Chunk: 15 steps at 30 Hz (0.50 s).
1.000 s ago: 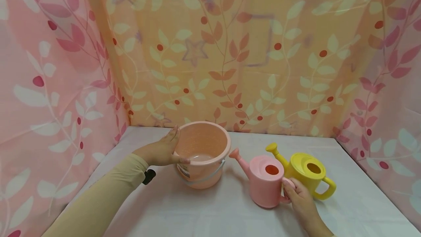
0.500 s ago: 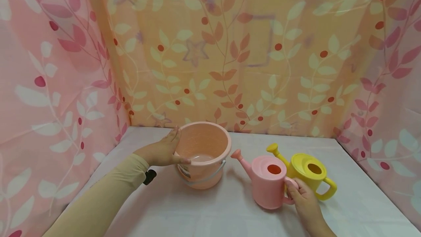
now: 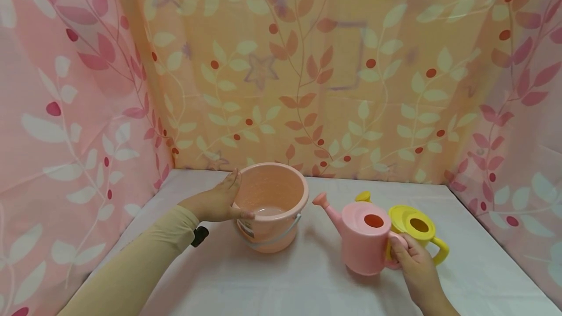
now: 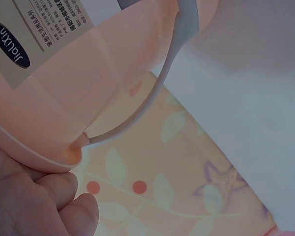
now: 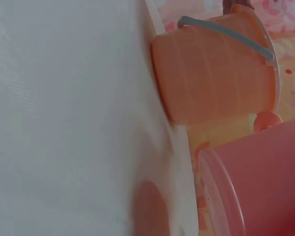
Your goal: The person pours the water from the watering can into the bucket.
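Handle point(image 3: 392, 264) gripped in the right hand point(image 3: 414, 260). The pink watering can point(image 3: 362, 247) was held nearly upright, just left of that hand; its base point(image 5: 221, 191) was seen apart from the table point(image 3: 272, 282). Held from one side only: a twist was judged possible, with the spout point(image 3: 331, 214) dropping, were the fingers slackened. Whether any water was carried could not be seen; if so, it could be spilled by such a tilt.

Just beyond the right hand, the yellow watering can point(image 3: 408, 216) was partly covered by the pink one. Whether the two were touching could not be told. Were the held can pushed back, its neighbour might be knocked over.

Farther left, well apart from the right hand, the bucket point(image 3: 272, 230) was stood upright. Its rim point(image 3: 274, 217) was touched by the left hand point(image 3: 217, 201), laid spread, thumb and fingers apart, not clenched. Were that side leaned on too hard, the bucket might be tipped or slid. The grey bail point(image 4: 183, 29) was hung down the near side; it could be snagged by the spout, were that carried low.
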Motion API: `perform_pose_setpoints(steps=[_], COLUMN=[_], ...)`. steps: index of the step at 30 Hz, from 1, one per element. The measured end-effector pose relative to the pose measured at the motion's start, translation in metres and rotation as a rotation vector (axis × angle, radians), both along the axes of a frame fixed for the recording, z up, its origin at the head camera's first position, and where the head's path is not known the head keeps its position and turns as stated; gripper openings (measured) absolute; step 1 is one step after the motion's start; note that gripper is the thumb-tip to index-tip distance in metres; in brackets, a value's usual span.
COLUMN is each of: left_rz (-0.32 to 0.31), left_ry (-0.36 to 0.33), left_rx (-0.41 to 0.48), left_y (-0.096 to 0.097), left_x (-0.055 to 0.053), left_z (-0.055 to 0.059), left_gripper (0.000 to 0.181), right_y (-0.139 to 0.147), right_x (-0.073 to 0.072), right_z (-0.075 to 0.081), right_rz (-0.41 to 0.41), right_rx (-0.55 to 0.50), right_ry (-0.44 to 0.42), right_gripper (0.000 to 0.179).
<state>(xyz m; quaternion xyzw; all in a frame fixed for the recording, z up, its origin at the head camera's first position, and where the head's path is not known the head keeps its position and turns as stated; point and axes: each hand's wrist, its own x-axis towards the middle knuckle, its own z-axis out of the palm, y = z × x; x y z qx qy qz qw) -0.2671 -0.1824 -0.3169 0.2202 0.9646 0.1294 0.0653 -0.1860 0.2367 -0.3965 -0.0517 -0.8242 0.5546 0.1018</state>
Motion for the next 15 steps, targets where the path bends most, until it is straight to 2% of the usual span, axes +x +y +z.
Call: perform_pose_setpoints(steps=[3, 8, 12, 15], left_rz=[0.001, 0.006, 0.003, 0.003], left_ry=[-0.003, -0.002, -0.001, -0.004], left_rx=[0.002, -0.001, -0.004, -0.006], left_y=[0.0, -0.001, -0.001, -0.001], left_x=[0.0, 0.0, -0.001, -0.001], left_z=[0.0, -0.001, -0.001, -0.001], left_gripper=[0.121, 0.122, 0.121, 0.122], right_y=[0.002, 0.005, 0.007, 0.008], right_x=[0.001, 0.001, 0.002, 0.002], right_z=[0.004, 0.011, 0.02, 0.027], right_rz=[0.001, 0.022, 0.022, 0.015], right_rx=[-0.005, -0.051, -0.016, 0.049], right_ry=[0.02, 0.115, 0.144, 0.142], right_gripper=[0.045, 0.039, 0.04, 0.042])
